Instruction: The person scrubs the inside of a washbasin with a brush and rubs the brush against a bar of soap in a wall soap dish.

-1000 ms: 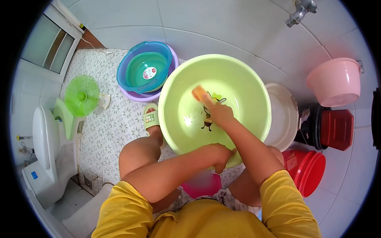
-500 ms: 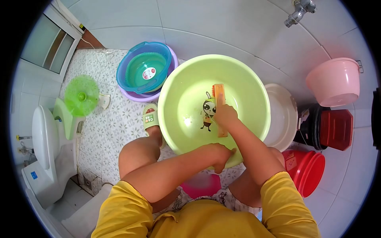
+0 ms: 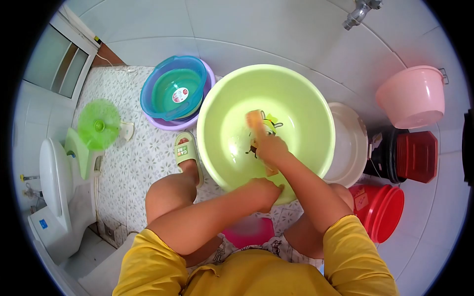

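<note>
Since the previous frame, the brush (image 3: 256, 121) has swung from nearly straight up and down in the view to a slant, its head now farther left, and the camera view has shifted slightly. The right hand (image 3: 272, 149) is closed around the brush, well inside a large, round, lime-green basin (image 3: 307, 106). The brush head lies over the basin's bottom beside a cartoon rabbit print (image 3: 272, 124), partly covered by the brush and hand; whether the bristles touch the surface cannot be told. The handle's lower end shows below the hand, angled toward the near side. The left hand (image 3: 267, 194) is curled over the basin's near rim, fingers closed on it. The basin stands between the person's bent legs, and the person wears a yellow top (image 3: 252, 271) and a pale green slipper (image 3: 186, 150). Left of the basin is a stack of blue, teal and purple tubs (image 3: 178, 91); farther left are a green see-through round item (image 3: 99, 124) and a white toilet (image 3: 52, 177). To the right sit a cream tub (image 3: 346, 143), a black bucket (image 3: 384, 155), a dark red container (image 3: 418, 157) and red buckets (image 3: 388, 214), with a pink bucket (image 3: 411, 98) on the wall above. A metal tap (image 3: 359, 15) juts from the tiled wall.
</note>
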A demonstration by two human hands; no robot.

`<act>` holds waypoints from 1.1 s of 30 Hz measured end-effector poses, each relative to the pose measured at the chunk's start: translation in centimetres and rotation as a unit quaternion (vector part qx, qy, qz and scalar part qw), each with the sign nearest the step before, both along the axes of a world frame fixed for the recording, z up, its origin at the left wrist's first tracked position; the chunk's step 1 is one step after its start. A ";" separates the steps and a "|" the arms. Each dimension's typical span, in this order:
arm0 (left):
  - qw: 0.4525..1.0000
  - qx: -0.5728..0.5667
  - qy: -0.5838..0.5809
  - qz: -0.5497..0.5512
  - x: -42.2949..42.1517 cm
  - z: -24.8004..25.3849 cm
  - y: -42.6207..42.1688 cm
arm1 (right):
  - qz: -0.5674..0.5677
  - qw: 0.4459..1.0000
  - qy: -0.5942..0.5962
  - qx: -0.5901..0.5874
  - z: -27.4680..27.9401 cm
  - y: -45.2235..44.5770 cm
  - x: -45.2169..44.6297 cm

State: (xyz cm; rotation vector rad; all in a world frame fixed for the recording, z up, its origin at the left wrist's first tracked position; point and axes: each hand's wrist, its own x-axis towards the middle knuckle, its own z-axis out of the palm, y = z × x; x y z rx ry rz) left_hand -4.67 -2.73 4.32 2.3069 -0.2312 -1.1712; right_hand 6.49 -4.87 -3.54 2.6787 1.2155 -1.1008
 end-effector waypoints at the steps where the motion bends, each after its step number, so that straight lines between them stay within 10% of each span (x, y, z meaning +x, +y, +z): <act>1: 1.000 0.000 -0.001 -0.001 0.0 0.1 0.2 | -0.001 1.000 -0.001 0.000 -0.9 -0.4 0.6; 5: 0.999 -0.002 -0.014 -0.034 0.7 0.5 0.8 | -0.128 0.989 -0.048 -0.057 -1.1 -0.7 1.9; 15: 0.998 -0.005 0.026 -0.058 1.3 0.5 0.6 | 0.223 0.974 0.004 0.048 -1.1 -1.2 -0.5; 20: 0.999 -0.005 0.021 -0.048 1.3 0.1 0.5 | -0.102 0.994 -0.026 -0.001 -0.4 -0.7 0.1; 25: 0.999 -0.006 0.026 -0.037 1.5 0.4 0.7 | -0.112 0.992 -0.044 -0.035 -1.6 -1.2 1.5; 33: 0.997 -0.013 0.049 -0.053 1.8 0.5 0.8 | 0.223 0.973 0.021 0.064 -2.1 -1.8 -0.2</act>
